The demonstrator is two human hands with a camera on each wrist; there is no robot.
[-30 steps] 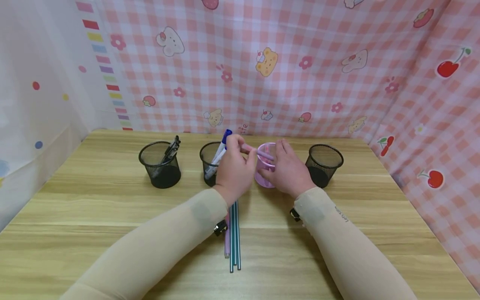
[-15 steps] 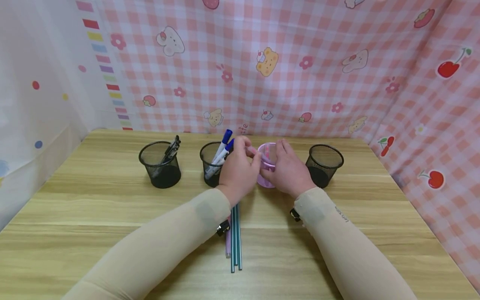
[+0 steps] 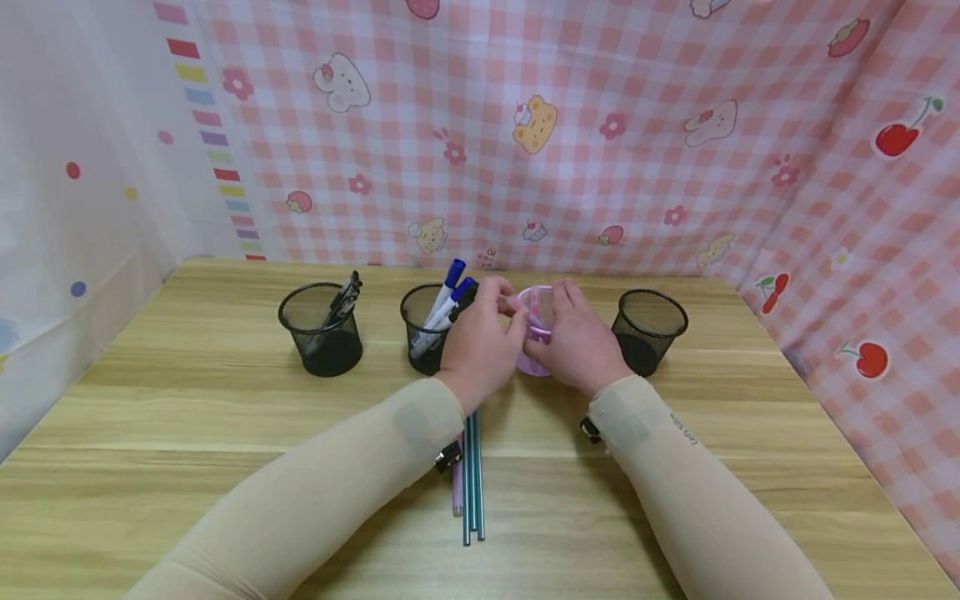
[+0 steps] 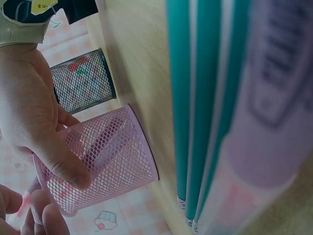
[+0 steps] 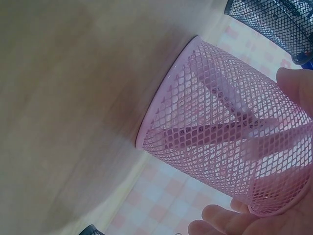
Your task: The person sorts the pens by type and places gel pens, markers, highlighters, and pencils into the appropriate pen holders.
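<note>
My right hand [image 3: 583,343] grips a pink mesh pen cup [image 3: 532,364], with the thumb on the near side and fingers at the far side. At the cup's rim, my left hand [image 3: 482,343] pinches the upper end of a pinkish-purple pen [image 3: 513,306], whose lower part is inside the cup. Through the mesh in the right wrist view, pens [image 5: 203,130] show leaning inside. The left wrist view shows the cup standing on the wooden table [image 4: 142,63], with my left fingertips right at the rim.
A black mesh cup [image 3: 330,356] with black pens stands at left. Another black cup [image 3: 423,357], holding blue-capped white markers [image 3: 453,277], is beside my left hand. A third [image 3: 645,350] stands at right. Teal pencils [image 3: 471,483] and a purple pen [image 3: 457,492] lie below my left wrist.
My left hand has moved slightly right and towards the pink cup, and the pen has slid down into it. The right hand stays in place on the cup.
</note>
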